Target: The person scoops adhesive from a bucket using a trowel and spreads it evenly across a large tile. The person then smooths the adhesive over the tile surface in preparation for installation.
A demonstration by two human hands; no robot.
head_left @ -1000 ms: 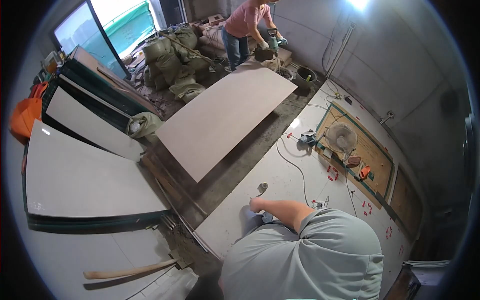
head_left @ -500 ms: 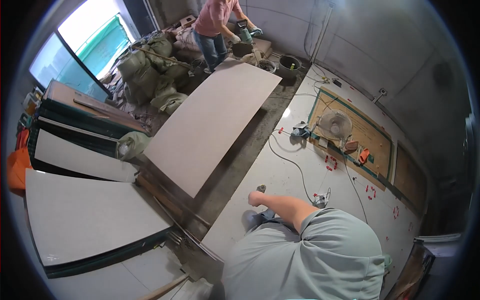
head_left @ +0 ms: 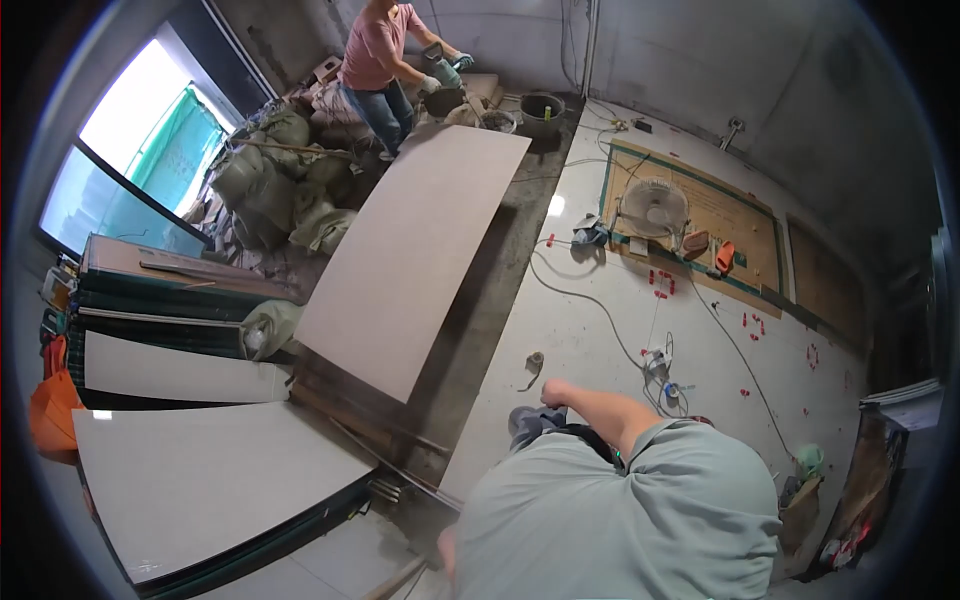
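A small round item (head_left: 535, 359) is lying on the white floor (head_left: 580, 350) mid-frame, near the curled right hand (head_left: 553, 392); whether that is gripping anything, I cannot tell. The left arm (head_left: 447, 554) is barely showing, grip hidden. A pale slab (head_left: 410, 260) is slanting upper centre, a window (head_left: 150, 130) glowing upper left.

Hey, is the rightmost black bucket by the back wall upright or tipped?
Upright: the black bucket shows its round, open mouth facing up.

Cord (head_left: 590, 297) and small object (head_left: 536, 359) (kind unclear) flank a passable gap.
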